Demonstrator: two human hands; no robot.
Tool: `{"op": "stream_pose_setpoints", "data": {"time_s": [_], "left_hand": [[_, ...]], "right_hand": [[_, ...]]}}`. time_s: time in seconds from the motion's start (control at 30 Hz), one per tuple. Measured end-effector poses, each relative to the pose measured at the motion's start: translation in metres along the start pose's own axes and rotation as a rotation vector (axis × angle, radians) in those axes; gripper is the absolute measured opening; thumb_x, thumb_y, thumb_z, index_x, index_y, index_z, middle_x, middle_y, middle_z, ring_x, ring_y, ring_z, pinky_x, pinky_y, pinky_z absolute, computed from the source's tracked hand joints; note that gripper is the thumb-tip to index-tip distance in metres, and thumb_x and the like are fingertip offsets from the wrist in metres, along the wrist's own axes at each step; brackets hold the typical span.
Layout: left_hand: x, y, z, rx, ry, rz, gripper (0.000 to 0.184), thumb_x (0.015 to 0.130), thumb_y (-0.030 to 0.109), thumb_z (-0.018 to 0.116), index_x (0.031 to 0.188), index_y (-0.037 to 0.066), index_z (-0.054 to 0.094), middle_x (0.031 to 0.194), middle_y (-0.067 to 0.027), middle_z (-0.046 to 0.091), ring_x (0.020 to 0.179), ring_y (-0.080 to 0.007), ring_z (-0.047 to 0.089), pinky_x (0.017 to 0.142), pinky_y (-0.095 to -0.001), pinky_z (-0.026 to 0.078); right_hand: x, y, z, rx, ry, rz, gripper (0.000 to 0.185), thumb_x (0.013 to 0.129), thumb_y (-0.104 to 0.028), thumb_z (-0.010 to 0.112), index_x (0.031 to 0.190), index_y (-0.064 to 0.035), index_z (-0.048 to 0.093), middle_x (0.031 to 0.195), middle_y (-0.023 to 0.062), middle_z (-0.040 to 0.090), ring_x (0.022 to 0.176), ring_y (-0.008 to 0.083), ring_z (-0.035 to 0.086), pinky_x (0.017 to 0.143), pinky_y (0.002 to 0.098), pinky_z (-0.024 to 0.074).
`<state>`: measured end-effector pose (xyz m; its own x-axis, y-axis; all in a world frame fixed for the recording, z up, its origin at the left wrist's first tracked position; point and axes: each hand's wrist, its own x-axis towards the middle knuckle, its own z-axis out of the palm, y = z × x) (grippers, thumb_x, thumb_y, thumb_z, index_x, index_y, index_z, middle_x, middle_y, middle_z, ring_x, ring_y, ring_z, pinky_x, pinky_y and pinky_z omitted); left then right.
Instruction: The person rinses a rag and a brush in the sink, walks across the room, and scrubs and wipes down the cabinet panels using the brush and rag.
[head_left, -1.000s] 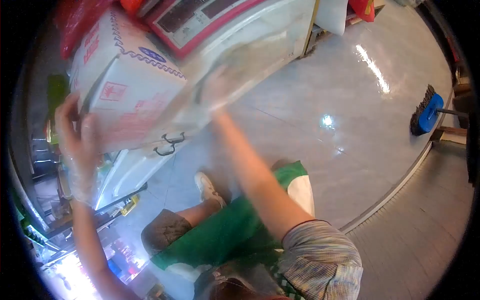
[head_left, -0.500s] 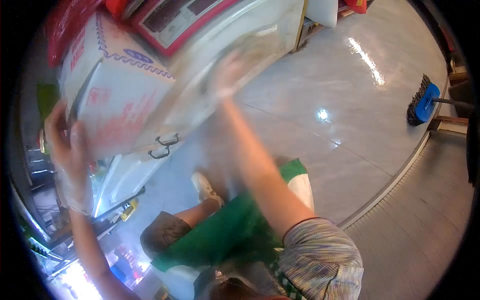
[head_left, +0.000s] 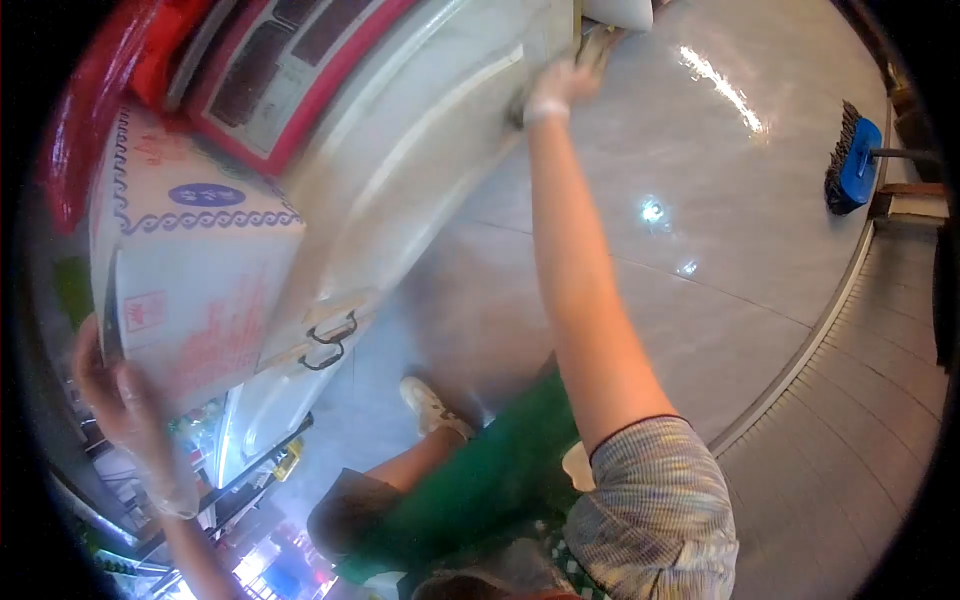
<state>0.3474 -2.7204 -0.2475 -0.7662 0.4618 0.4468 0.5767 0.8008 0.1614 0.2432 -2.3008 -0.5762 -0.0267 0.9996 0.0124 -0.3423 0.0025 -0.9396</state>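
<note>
My left hand (head_left: pixel 130 410), in a clear plastic glove, grips the lower left corner of a white cardboard box (head_left: pixel 200 290) with red print and a blue wavy border. Its thumb lies on the near face and the other fingers go round the edge. My right arm is stretched forward, and my right hand (head_left: pixel 562 88), also gloved, is at the far end of the white cabinet front (head_left: pixel 400 170). Its fingers are blurred beside a tan shape, so what they hold, if anything, is unclear.
Dark handles (head_left: pixel 328 343) stick out from the cabinet. A pink-framed panel (head_left: pixel 290 70) and red plastic (head_left: pixel 95 120) adjoin the box. A blue broom (head_left: pixel 855 165) lies at the right, by a raised floor edge (head_left: pixel 800 370). Lit shelves stand lower left.
My right hand has moved away from me along the cabinet front to its far end. The view has shifted, and the box and my left hand appear lower, with the hand still on the box.
</note>
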Motion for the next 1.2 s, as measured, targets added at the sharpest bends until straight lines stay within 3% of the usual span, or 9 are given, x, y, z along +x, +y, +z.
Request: {"op": "stream_pose_setpoints", "data": {"time_s": [0.13, 0.23, 0.53, 0.57, 0.77, 0.83, 0.9, 1.0, 1.2], "left_hand": [[0.003, 0.007, -0.003, 0.029, -0.065, 0.019, 0.047, 0.089, 0.033, 0.050, 0.125, 0.004, 0.040, 0.124, -0.0113, 0.043, 0.113, -0.0211, 0.041, 0.098, -0.0351, 0.030], [0.007, 0.020, -0.001, 0.030, -0.077, 0.007, 0.051, 0.088, 0.038, 0.051, 0.125, 0.004, 0.040, 0.123, -0.0111, 0.042, 0.113, -0.0216, 0.041, 0.097, -0.0357, 0.030], [0.004, 0.007, -0.002, 0.024, -0.084, 0.033, 0.051, 0.089, 0.038, 0.050, 0.126, 0.005, 0.039, 0.126, -0.0115, 0.041, 0.114, -0.0221, 0.041, 0.098, -0.0367, 0.031], [0.003, 0.005, -0.004, 0.033, -0.092, 0.017, 0.051, 0.088, 0.038, 0.050, 0.126, 0.005, 0.039, 0.127, -0.0115, 0.041, 0.114, -0.0221, 0.041, 0.098, -0.0366, 0.031], [0.008, 0.019, 0.000, -0.015, -0.072, 0.035, 0.052, 0.087, 0.037, 0.053, 0.125, 0.004, 0.040, 0.121, -0.0099, 0.043, 0.109, -0.0193, 0.043, 0.094, -0.0333, 0.032], [0.007, 0.022, -0.001, -0.078, -0.081, -0.043, 0.053, 0.087, 0.039, 0.052, 0.124, 0.003, 0.040, 0.121, -0.0104, 0.042, 0.111, -0.0207, 0.042, 0.095, -0.0338, 0.031], [0.007, 0.020, 0.002, -0.071, -0.066, -0.043, 0.052, 0.087, 0.039, 0.051, 0.123, 0.004, 0.040, 0.121, -0.0112, 0.043, 0.112, -0.0225, 0.042, 0.096, -0.0353, 0.031], [0.009, 0.035, 0.002, -0.051, -0.082, -0.089, 0.052, 0.087, 0.041, 0.050, 0.123, 0.005, 0.041, 0.119, -0.0109, 0.044, 0.111, -0.0224, 0.042, 0.095, -0.0355, 0.031], [0.007, 0.037, 0.003, 0.016, -0.066, -0.074, 0.052, 0.087, 0.042, 0.049, 0.123, 0.005, 0.041, 0.119, -0.0111, 0.045, 0.112, -0.0216, 0.042, 0.094, -0.0350, 0.032]], "right_hand": [[-0.039, 0.097, -0.032, -0.341, 0.106, 0.157, 0.026, 0.082, -0.012, 0.040, 0.094, 0.0058, 0.055, 0.095, 0.0198, 0.055, 0.091, 0.0299, 0.051, 0.081, 0.0368, 0.0410], [-0.040, 0.011, -0.017, -0.590, -0.105, 0.124, 0.029, 0.086, -0.016, 0.041, 0.101, 0.0045, 0.054, 0.112, 0.0253, 0.048, 0.102, 0.0384, 0.045, 0.088, 0.0446, 0.0354], [-0.004, -0.152, 0.023, -0.320, -0.391, -0.554, 0.017, 0.083, -0.011, 0.047, 0.092, 0.0038, 0.050, 0.093, 0.0204, 0.052, 0.089, 0.0345, 0.047, 0.083, 0.0404, 0.0365], [0.018, -0.136, 0.040, -0.378, -0.239, -0.609, 0.030, 0.085, -0.015, 0.045, 0.111, -0.0014, 0.054, 0.116, 0.0207, 0.051, 0.111, 0.0332, 0.045, 0.094, 0.0371, 0.0348], [0.037, -0.044, 0.007, 0.292, -0.164, -0.174, 0.025, 0.084, -0.014, 0.053, 0.106, -0.0029, 0.051, 0.102, 0.0086, 0.054, 0.094, 0.0198, 0.050, 0.086, 0.0316, 0.0385], [0.049, 0.066, -0.030, 0.467, -0.236, 0.530, 0.031, 0.087, -0.017, 0.046, 0.113, -0.0018, 0.046, 0.107, 0.0098, 0.054, 0.100, 0.0197, 0.049, 0.089, 0.0301, 0.0371], [0.040, 0.134, -0.059, -0.027, -0.291, 0.378, 0.031, 0.087, -0.020, 0.042, 0.111, -0.0014, 0.047, 0.104, 0.0108, 0.054, 0.096, 0.0205, 0.049, 0.087, 0.0314, 0.0379], [0.020, 0.056, -0.043, 0.083, -0.123, 0.610, 0.030, 0.088, -0.021, 0.040, 0.108, -0.0007, 0.048, 0.101, 0.0120, 0.054, 0.093, 0.0224, 0.050, 0.084, 0.0325, 0.0386], [0.008, -0.101, 0.010, -0.046, -0.242, -0.051, 0.031, 0.084, -0.021, 0.043, 0.102, 0.0031, 0.051, 0.098, 0.0184, 0.055, 0.090, 0.0298, 0.051, 0.081, 0.0360, 0.0399]]}}
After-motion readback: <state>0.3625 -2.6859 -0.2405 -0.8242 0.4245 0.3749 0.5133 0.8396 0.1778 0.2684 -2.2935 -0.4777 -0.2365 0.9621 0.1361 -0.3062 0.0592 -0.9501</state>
